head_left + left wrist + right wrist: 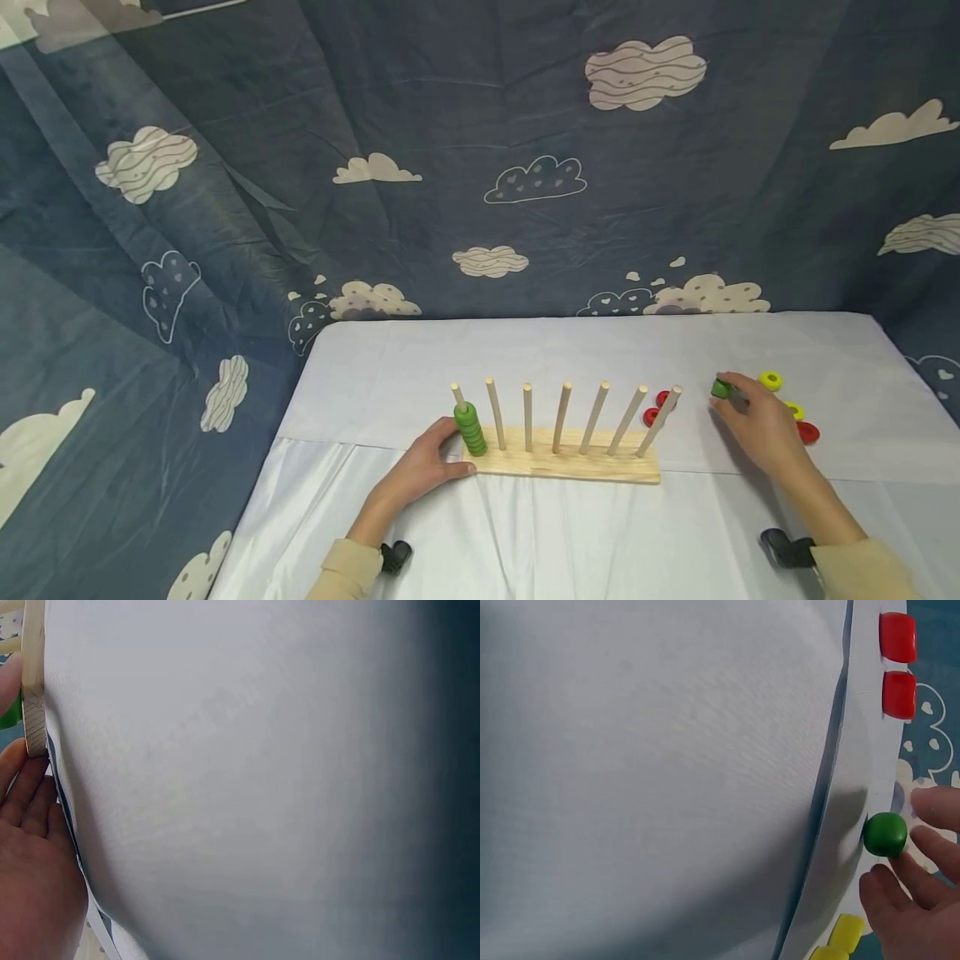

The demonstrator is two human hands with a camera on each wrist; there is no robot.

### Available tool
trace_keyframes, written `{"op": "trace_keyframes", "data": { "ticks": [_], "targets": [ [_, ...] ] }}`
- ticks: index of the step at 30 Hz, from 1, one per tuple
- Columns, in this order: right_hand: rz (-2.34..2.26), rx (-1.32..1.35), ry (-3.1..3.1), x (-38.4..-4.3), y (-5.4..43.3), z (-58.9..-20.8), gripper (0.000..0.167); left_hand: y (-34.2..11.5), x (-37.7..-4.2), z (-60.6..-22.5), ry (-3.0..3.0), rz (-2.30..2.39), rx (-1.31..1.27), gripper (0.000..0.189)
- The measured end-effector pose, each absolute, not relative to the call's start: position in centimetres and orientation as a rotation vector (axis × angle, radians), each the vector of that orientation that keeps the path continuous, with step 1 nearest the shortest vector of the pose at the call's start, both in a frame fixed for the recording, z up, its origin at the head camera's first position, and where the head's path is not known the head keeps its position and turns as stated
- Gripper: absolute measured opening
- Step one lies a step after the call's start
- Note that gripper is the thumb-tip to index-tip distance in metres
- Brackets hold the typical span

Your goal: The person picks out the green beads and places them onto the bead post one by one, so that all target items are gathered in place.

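Note:
A wooden peg stand (570, 477) with several upright dowels stands on the white cloth. Green rings (469, 429) are stacked on its leftmost dowel. My left hand (423, 462) holds the left end of the base, thumb at the front edge and fingers round behind it. In the left wrist view those fingers (34, 795) meet the end of the board. To the right of the stand, a loose green ring (885, 835) lies on the cloth. My right hand (761, 421) is over it, fingers spread and fingertips right at the ring.
Red rings (651, 416) lie behind the stand's right end. Beside and behind my right hand are yellow rings (770, 381) and another red ring (807, 432). A dark curtain (450, 100) with clouds hangs behind the white-covered table (577, 350).

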State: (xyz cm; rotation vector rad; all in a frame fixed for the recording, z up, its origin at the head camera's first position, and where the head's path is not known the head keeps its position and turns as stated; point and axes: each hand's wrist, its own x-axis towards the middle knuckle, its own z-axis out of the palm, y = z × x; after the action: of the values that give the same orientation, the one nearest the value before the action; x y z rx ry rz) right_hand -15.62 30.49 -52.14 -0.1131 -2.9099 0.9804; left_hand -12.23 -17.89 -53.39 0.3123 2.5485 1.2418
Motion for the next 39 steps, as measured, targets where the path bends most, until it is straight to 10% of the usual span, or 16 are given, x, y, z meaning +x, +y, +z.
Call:
{"op": "trace_keyframes", "data": {
  "ticks": [39],
  "targets": [
    [1.106, -0.085, -2.707, -12.6, 29.5, -47.6, 0.037, -17.9, -12.3, -53.3, 2.546, 1.247, 0.330, 0.068]
  ]
}}
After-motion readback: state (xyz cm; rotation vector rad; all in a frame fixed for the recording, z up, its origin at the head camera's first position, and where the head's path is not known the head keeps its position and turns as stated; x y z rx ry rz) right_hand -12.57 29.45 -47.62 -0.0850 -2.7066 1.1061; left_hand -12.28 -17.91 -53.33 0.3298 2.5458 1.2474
